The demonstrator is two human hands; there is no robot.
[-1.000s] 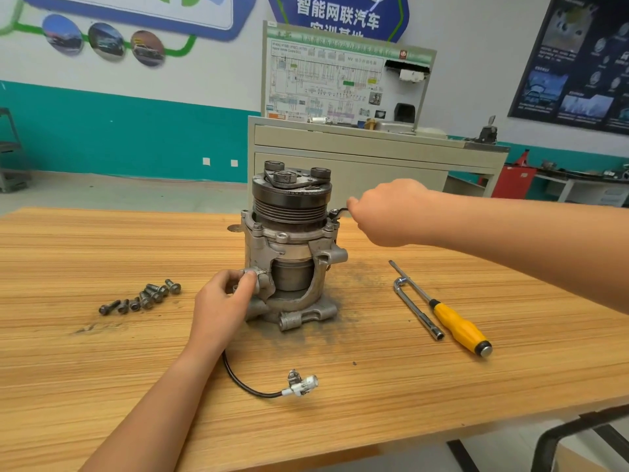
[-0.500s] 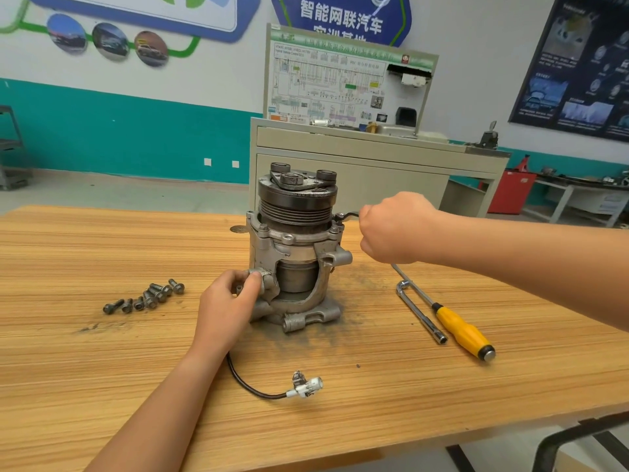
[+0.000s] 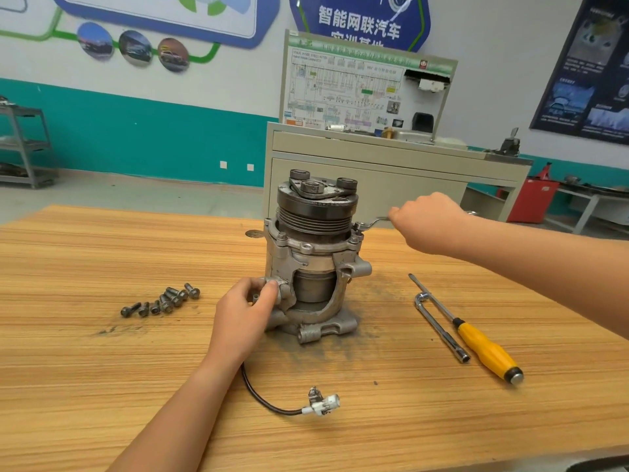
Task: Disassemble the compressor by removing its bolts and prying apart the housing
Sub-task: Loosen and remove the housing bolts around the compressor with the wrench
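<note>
The grey metal compressor (image 3: 315, 257) stands upright on the wooden table (image 3: 102, 386), its dark pulley on top. My left hand (image 3: 243, 315) grips a lug low on the housing's left side. My right hand (image 3: 429, 223) is closed on the handle of a thin wrench (image 3: 369, 223), whose ring end sits on a bolt at the housing's upper right flange. Several removed bolts (image 3: 161, 300) lie in a row to the left of the compressor. A black cable with a white connector (image 3: 323, 405) trails from the base toward me.
An L-shaped socket wrench (image 3: 440, 327) and a yellow-handled screwdriver (image 3: 483, 349) lie on the table to the right. Dark grime stains the wood around the compressor. A beige training cabinet (image 3: 391, 161) stands behind the table.
My right hand has swung the wrench handle away from me and to the right, pivoting on the upper right bolt. My left hand keeps its grip on the housing.
</note>
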